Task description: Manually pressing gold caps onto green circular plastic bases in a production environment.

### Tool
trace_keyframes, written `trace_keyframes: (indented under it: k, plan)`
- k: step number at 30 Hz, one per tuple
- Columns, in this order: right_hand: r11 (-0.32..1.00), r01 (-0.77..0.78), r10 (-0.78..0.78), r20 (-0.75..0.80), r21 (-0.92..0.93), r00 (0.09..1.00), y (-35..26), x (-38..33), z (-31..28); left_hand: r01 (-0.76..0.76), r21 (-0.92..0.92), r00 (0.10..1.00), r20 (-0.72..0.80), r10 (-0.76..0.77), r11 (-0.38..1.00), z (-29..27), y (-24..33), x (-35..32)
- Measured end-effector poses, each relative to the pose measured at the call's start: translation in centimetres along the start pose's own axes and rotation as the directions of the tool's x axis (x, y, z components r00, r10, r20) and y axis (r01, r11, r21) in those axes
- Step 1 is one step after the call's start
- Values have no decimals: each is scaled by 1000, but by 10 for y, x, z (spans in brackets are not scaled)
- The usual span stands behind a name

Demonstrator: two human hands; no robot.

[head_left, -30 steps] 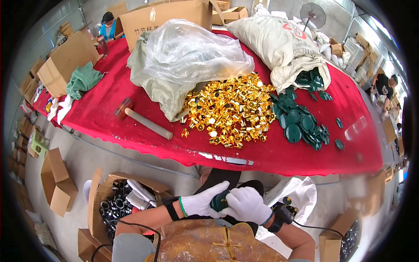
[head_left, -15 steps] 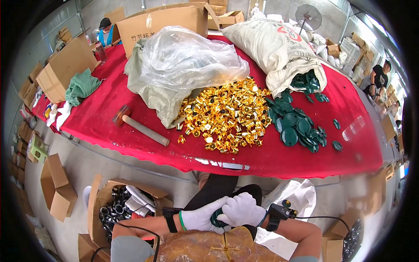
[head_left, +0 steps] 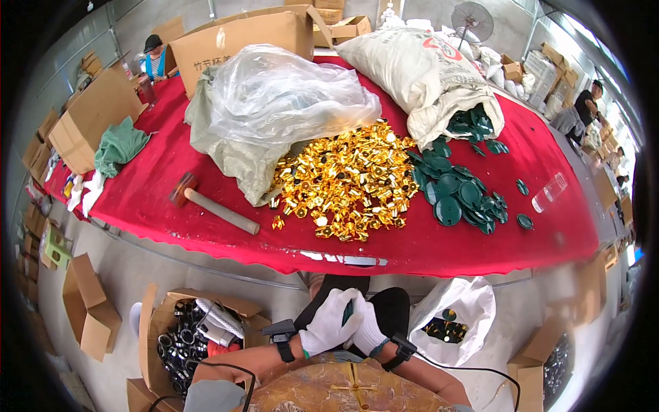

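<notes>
Both of my hands wear white gloves and meet above my lap, below the table's front edge. Between them is a dark green round lid (head_left: 348, 313), mostly covered by the fingers. My left hand (head_left: 327, 323) is closed around its left side. My right hand (head_left: 368, 331) is closed against its other side. On the red-covered table (head_left: 439, 255) lie a heap of shiny gold pieces (head_left: 347, 182) and, right of it, a pile of dark green round lids (head_left: 449, 210). A white bag (head_left: 481, 302) beside my right knee holds green and gold pieces.
A mallet (head_left: 223, 211) lies left of the gold heap. Behind are a clear plastic sheet (head_left: 288, 93), a white woven sack (head_left: 419, 69) and a large carton (head_left: 240, 44). A carton of black rings (head_left: 182, 336) stands at my left. Other people are farther back.
My hands have turned and lifted slightly around the green lid, with the left hand now higher. My right arm has moved inward, uncovering the opening of the white bag.
</notes>
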State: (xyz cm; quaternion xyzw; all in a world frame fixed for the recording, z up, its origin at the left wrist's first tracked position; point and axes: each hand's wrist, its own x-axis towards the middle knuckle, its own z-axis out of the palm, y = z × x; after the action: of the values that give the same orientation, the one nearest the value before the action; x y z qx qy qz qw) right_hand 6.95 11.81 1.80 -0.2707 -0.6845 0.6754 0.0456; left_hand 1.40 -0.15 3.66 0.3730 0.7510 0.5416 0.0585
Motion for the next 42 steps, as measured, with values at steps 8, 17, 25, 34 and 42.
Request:
trace_keyframes:
  k: [8, 17, 25, 34, 42]
  plan:
    - [315, 665, -786, 207, -677, 583, -12, 10, -37, 369, -481, 924, 281, -259, 795, -5, 0, 14]
    - [20, 902, -687, 649, -431, 326, -60, -26, -53, 925, -250, 179, 950, -254, -284, -32, 15, 0]
    - [40, 798, -715, 541, -601, 443, -34, -18, -44, 590, -654, 792, 355, -497, 474, 3, 21, -13]
    - [619, -534, 550, 167, 577, 818, 54, 11, 8, 95, 185, 972, 193, -131, 978, 0, 5, 0]
    - [539, 535, -544, 215, -651, 811, -29, -5, -28, 673, -546, 734, 415, -537, 499, -12, -13, 20]
